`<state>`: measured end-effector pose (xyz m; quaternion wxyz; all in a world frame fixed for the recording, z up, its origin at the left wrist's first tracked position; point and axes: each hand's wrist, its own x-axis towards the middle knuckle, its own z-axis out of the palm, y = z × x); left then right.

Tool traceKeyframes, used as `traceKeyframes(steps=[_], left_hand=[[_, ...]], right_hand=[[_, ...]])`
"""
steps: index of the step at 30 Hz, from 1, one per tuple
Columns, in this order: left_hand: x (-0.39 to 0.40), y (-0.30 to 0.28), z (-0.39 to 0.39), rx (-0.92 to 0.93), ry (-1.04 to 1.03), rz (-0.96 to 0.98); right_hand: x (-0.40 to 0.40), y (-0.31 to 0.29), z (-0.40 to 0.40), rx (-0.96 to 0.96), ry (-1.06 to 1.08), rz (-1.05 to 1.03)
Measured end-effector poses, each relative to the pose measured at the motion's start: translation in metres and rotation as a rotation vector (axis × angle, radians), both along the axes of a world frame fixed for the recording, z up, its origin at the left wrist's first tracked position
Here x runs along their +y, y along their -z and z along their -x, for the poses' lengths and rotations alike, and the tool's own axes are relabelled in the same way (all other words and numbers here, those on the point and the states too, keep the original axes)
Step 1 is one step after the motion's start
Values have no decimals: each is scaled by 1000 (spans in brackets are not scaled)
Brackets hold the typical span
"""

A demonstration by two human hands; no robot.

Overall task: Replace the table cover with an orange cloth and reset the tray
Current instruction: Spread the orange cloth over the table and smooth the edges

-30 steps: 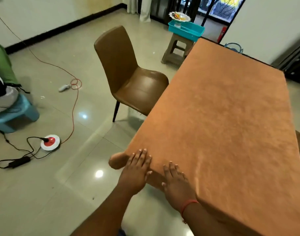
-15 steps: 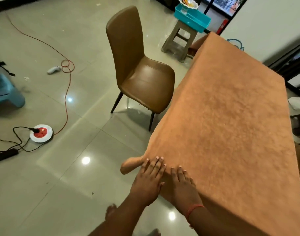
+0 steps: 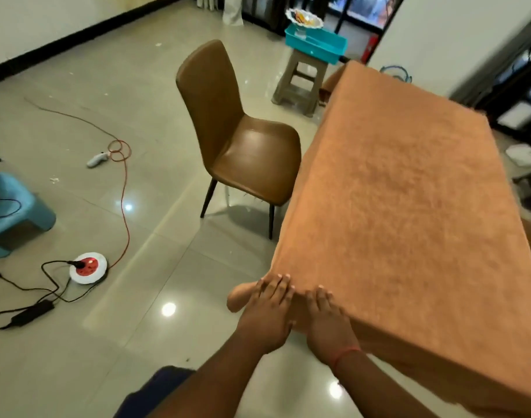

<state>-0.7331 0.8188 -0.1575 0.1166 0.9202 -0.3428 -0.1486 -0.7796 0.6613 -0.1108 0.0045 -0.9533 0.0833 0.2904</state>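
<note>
One orange cloth (image 3: 409, 206) covers the whole tabletop, its long axis running from the near corner under the hands away toward the far right wall. It hangs over the left long edge and the near short edge, and a fold of it bulges out below the near-left corner.

Two hands lie at that corner. The left hand (image 3: 270, 315) rests flat on the cloth right at the corner, fingers straight and close together, pointing along the table's length. The right hand (image 3: 326, 319) lies just beside it on the near edge, fingers also straight and flat on the cloth, gripping nothing. A red thread circles the right wrist.

One teal tray (image 3: 317, 43) sits on a grey stool (image 3: 299, 76) off the table's far-left corner, well apart from the hands. A patterned dish (image 3: 304, 18) stands on the tray's far end.

One brown chair (image 3: 240, 140) stands on the floor along the left long edge, seat toward the table, its seat corner just beside the hanging cloth. Left of the chair the tiled floor lies open, apart from a round red-and-white socket (image 3: 87, 268) with black leads and one orange cable (image 3: 124, 203) trailing to the far wall. A blue stool (image 3: 13, 212) stands at the left edge of the view.
</note>
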Motion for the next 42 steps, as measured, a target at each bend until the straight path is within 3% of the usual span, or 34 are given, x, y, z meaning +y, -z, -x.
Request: traceKeyframes(steps=[6,16,24,30,37,42], left_hand=[[18,-9,-28,-58,206,-56],[43,0,-93,-131,547,-94],[53,-4,-108,-275,721,-123],[60,-18,-123,-240,759,-180],[74,-23,-142,-77,758,-225],[117,-17,-203,151,583,-347]], right_hand=[[20,-11,-5,7,147,1],[84,13,-50,-104,628,23],[98,16,-57,-74,678,70],[117,11,-62,-64,661,78],[114,4,-63,-58,632,153],[98,-5,-110,-160,614,177]])
